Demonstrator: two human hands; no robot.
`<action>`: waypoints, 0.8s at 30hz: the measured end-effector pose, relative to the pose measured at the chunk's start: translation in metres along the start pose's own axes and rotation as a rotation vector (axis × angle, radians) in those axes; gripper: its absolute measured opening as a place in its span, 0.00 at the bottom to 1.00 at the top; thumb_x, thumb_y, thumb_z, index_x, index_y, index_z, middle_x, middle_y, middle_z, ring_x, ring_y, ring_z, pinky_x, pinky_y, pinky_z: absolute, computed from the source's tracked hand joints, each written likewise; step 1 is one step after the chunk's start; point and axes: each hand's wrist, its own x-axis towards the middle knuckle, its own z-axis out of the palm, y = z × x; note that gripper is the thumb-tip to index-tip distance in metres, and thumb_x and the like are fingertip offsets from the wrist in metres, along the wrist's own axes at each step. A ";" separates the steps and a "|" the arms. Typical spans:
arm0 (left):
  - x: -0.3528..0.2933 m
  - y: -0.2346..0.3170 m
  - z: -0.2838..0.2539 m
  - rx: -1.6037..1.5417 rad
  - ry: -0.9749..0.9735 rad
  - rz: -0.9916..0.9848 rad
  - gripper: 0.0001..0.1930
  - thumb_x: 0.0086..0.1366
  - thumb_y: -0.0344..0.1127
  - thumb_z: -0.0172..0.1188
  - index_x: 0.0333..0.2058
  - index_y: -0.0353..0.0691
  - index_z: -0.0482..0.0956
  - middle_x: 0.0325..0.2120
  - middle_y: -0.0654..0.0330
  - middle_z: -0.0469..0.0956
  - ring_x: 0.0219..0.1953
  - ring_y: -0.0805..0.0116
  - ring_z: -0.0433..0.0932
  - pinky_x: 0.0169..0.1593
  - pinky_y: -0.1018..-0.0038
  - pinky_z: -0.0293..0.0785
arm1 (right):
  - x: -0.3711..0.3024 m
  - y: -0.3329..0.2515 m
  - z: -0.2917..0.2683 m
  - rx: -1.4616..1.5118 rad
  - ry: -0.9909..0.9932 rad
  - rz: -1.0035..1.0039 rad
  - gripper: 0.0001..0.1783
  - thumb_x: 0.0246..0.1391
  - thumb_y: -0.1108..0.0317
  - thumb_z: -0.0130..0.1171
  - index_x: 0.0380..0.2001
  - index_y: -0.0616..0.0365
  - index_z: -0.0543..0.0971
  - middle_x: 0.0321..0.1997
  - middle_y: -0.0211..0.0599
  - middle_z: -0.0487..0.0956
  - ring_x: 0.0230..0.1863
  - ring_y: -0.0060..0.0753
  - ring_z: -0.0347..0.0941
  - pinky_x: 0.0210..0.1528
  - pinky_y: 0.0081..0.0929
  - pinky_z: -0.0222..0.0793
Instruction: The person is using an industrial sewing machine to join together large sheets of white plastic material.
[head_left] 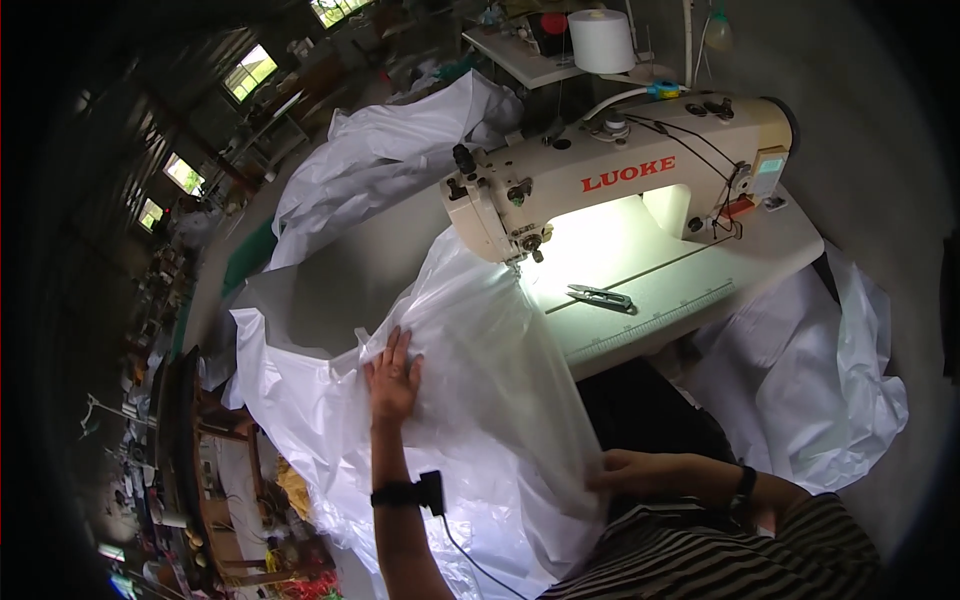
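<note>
A large white plastic sheet [470, 370] runs from under the needle of a sewing machine [620, 170] down over my lap. My left hand [393, 380] lies flat on the sheet, fingers stretched out, close to its folded left edge. By my lap, my right hand [635, 472] pinches the sheet's right edge; its fingertips are partly hidden. The sheet passes below the presser foot [514, 268], where the machine's lamp lights it. A pair of thread snips [603, 299] rests on the machine bed, right of the needle.
More white sheeting is heaped behind the machine [400, 140] and hangs at the right [800, 370]. A white thread cone [602, 42] stands beyond the machine. The sewing table's front edge [690, 320] carries a printed ruler. A wooden rack [230, 430] stands at the left.
</note>
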 end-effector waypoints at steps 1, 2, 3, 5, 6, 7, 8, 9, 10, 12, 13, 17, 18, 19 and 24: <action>0.009 -0.013 0.000 -0.082 -0.055 0.005 0.29 0.67 0.45 0.55 0.65 0.50 0.64 0.68 0.62 0.60 0.67 0.53 0.61 0.68 0.49 0.47 | -0.007 0.007 -0.009 -0.083 0.084 -0.061 0.26 0.62 0.62 0.58 0.59 0.65 0.71 0.54 0.39 0.77 0.54 0.27 0.71 0.57 0.26 0.67; 0.018 -0.023 0.000 -0.065 -0.104 -0.001 0.29 0.67 0.45 0.55 0.65 0.50 0.64 0.68 0.62 0.60 0.67 0.53 0.61 0.68 0.49 0.47 | -0.011 0.015 -0.017 -0.159 0.176 -0.136 0.25 0.61 0.64 0.57 0.58 0.65 0.71 0.54 0.39 0.76 0.54 0.27 0.71 0.58 0.27 0.66; 0.027 -0.029 -0.001 -0.093 -0.127 -0.002 0.29 0.67 0.45 0.56 0.65 0.50 0.64 0.68 0.62 0.61 0.67 0.54 0.61 0.69 0.50 0.47 | -0.016 0.024 -0.022 -0.154 0.147 -0.145 0.25 0.61 0.64 0.57 0.58 0.65 0.71 0.54 0.39 0.76 0.54 0.27 0.71 0.58 0.27 0.66; 0.043 -0.030 -0.008 -0.099 -0.189 -0.039 0.29 0.64 0.43 0.59 0.63 0.47 0.66 0.66 0.59 0.62 0.65 0.54 0.63 0.68 0.53 0.52 | -0.021 0.036 -0.029 -0.398 0.295 -0.034 0.25 0.60 0.61 0.59 0.55 0.66 0.71 0.52 0.41 0.79 0.53 0.32 0.75 0.55 0.29 0.70; 0.043 -0.022 -0.015 -0.103 -0.133 -0.015 0.29 0.64 0.43 0.59 0.63 0.47 0.66 0.66 0.59 0.62 0.65 0.54 0.63 0.68 0.53 0.52 | -0.021 0.040 -0.031 -0.380 0.241 -0.075 0.25 0.60 0.61 0.59 0.55 0.66 0.71 0.52 0.41 0.79 0.53 0.32 0.75 0.55 0.29 0.70; 0.040 -0.009 -0.024 -0.086 -0.103 0.015 0.26 0.64 0.40 0.59 0.60 0.45 0.69 0.64 0.57 0.65 0.64 0.55 0.65 0.66 0.55 0.56 | -0.021 0.041 -0.032 -0.453 0.369 -0.158 0.24 0.60 0.61 0.58 0.54 0.65 0.72 0.50 0.43 0.79 0.52 0.32 0.76 0.54 0.29 0.71; 0.035 0.008 -0.036 -0.056 -0.083 -0.009 0.22 0.63 0.37 0.60 0.57 0.43 0.72 0.62 0.55 0.67 0.63 0.55 0.67 0.64 0.57 0.61 | -0.021 0.041 -0.031 -0.523 0.462 -0.236 0.22 0.60 0.61 0.58 0.53 0.65 0.73 0.49 0.44 0.80 0.50 0.33 0.77 0.53 0.29 0.71; 0.017 0.031 -0.046 -0.142 0.153 0.040 0.15 0.62 0.29 0.60 0.49 0.38 0.78 0.56 0.49 0.73 0.58 0.51 0.72 0.59 0.65 0.68 | -0.022 0.039 -0.030 -0.580 0.538 -0.319 0.21 0.60 0.61 0.57 0.51 0.65 0.74 0.45 0.46 0.81 0.47 0.34 0.78 0.52 0.30 0.71; -0.008 0.059 -0.054 -0.236 0.386 0.001 0.10 0.63 0.27 0.60 0.42 0.34 0.79 0.43 0.50 0.79 0.46 0.51 0.78 0.50 0.65 0.73 | -0.023 0.036 -0.029 -0.552 0.560 -0.356 0.20 0.62 0.61 0.55 0.50 0.65 0.76 0.43 0.46 0.82 0.45 0.34 0.79 0.51 0.30 0.71; -0.073 0.118 -0.058 -0.372 0.590 -0.167 0.02 0.62 0.22 0.58 0.31 0.34 0.74 0.25 0.56 0.74 0.27 0.64 0.72 0.34 0.70 0.70 | -0.026 0.029 -0.026 -0.613 0.563 -0.321 0.18 0.64 0.61 0.53 0.50 0.64 0.77 0.42 0.45 0.82 0.45 0.35 0.79 0.50 0.30 0.71; -0.104 0.146 -0.052 -0.501 0.596 -0.131 0.05 0.58 0.22 0.62 0.29 0.36 0.74 0.24 0.58 0.74 0.26 0.67 0.71 0.32 0.72 0.69 | -0.028 0.026 -0.024 -0.682 0.570 -0.313 0.18 0.65 0.60 0.51 0.50 0.61 0.78 0.41 0.46 0.82 0.43 0.37 0.80 0.48 0.30 0.72; -0.172 0.202 0.011 -0.370 0.423 -0.379 0.23 0.46 0.37 0.76 0.39 0.41 0.74 0.35 0.60 0.74 0.29 0.63 0.70 0.36 0.67 0.67 | -0.027 0.024 -0.015 -0.763 0.475 -0.240 0.17 0.64 0.60 0.52 0.48 0.60 0.79 0.38 0.47 0.82 0.40 0.42 0.79 0.45 0.33 0.72; -0.173 0.204 0.025 -0.321 0.451 -0.448 0.25 0.45 0.38 0.77 0.40 0.42 0.74 0.37 0.60 0.74 0.31 0.63 0.69 0.37 0.66 0.67 | -0.026 0.024 -0.012 -0.839 0.452 -0.209 0.17 0.64 0.60 0.53 0.47 0.62 0.79 0.36 0.45 0.82 0.37 0.36 0.78 0.44 0.31 0.71; -0.168 0.206 0.038 -0.371 0.489 -0.553 0.22 0.48 0.36 0.74 0.40 0.40 0.75 0.38 0.58 0.74 0.36 0.60 0.71 0.40 0.63 0.67 | -0.026 0.024 -0.010 -0.915 0.424 -0.184 0.17 0.64 0.60 0.54 0.46 0.63 0.79 0.35 0.43 0.82 0.35 0.31 0.77 0.43 0.28 0.71; -0.147 0.214 -0.006 -0.125 0.616 -0.189 0.07 0.58 0.27 0.64 0.35 0.35 0.76 0.42 0.50 0.78 0.47 0.49 0.76 0.45 0.56 0.70 | -0.040 0.024 -0.004 -0.953 0.479 -0.285 0.15 0.64 0.60 0.53 0.41 0.62 0.79 0.33 0.46 0.80 0.36 0.45 0.77 0.41 0.36 0.70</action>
